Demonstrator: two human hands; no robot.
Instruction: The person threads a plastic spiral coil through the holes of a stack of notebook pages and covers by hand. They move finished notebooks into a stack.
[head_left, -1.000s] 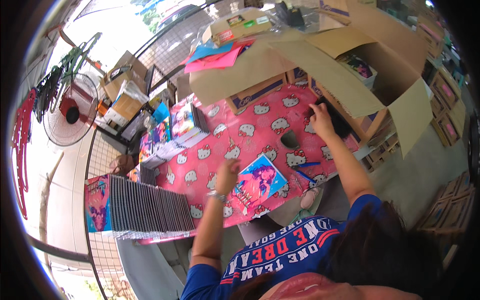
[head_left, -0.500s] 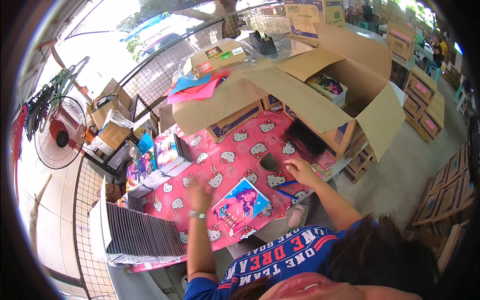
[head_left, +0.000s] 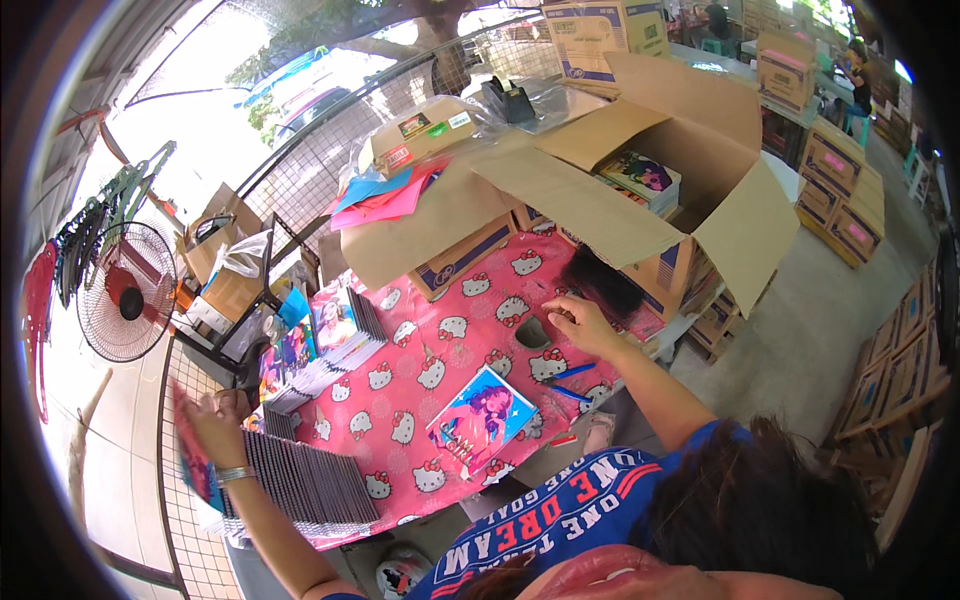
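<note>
Book at the left hand: a thin pink and blue book (head_left: 192, 462), lower left of the frame, at the left end of the row. It stands on edge, a bit blurry. Its long side slants from upper left to lower right.
Left hand: this hand (head_left: 212, 430) touches that book's top part. The fingers are spread; I cannot tell if they pinch it.
Book row: many dark-edged books (head_left: 310, 485) stand packed together, the row going left to right.
Right hand: this hand (head_left: 588, 326) is right of the middle, fingers loosely bent, with nothing seen in them. It is just beside a small dark gray thing (head_left: 532, 333).
Flat book: another bright book (head_left: 485, 420) lies below the middle. Its long side goes from lower left to upper right; the drawn head points upper right.
Pens: two blue pens (head_left: 570, 383) lie right of it.
Table: a pink cat-print cloth (head_left: 430, 373) is under these things.
Box: a big open brown box (head_left: 715, 150) is at the upper right.
</note>
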